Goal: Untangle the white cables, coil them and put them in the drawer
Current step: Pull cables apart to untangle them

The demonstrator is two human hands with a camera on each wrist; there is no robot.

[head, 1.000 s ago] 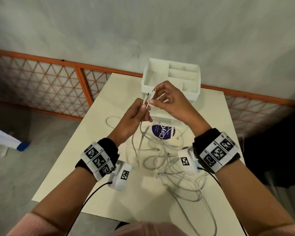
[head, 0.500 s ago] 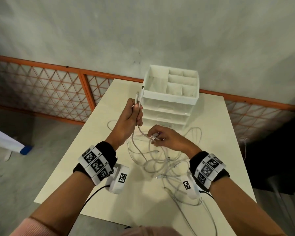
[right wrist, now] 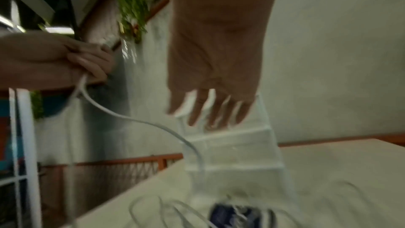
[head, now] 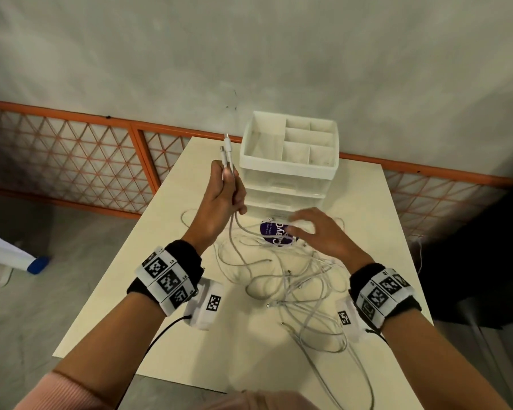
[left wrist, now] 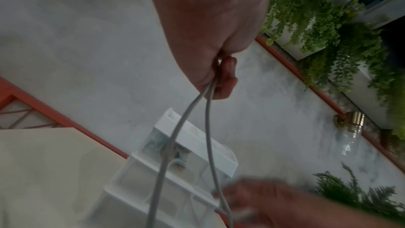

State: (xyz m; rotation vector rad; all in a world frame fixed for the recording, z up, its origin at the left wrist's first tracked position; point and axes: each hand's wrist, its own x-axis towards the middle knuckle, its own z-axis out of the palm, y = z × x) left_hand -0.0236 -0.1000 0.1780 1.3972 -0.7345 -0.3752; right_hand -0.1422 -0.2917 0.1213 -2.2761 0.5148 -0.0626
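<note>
A pale cream rectangular table [head: 148, 306] fills the middle of the head view, its far edge near a grey plaster wall [head: 249, 54] with an orange-framed lattice rail [head: 71, 161] along the base. At the table's far end stands a white plastic organiser with stacked translucent drawers [head: 288, 184], its open top split into compartments; every drawer front sits flush with the stack. The tangle of thin white cables [head: 296, 279] sprawls loose on the tabletop in front of the organiser, trailing toward the near right edge, uncoiled. A round purple label with white lettering [head: 276, 235] lies on the table just before the lowest drawer, partly under the cables.

The left hand [head: 224, 196] is raised beside the organiser, fingers curled tight round two cable strands; their two white connector ends [head: 226, 149] stick up above the fist, and the strands drop from it into the tangle, as the left wrist view [left wrist: 207, 127] confirms. The right hand [head: 323, 235] hovers over the label and cables, fingers spread and relaxed, gripping nothing; it is motion-blurred in the right wrist view [right wrist: 217, 79].
</note>
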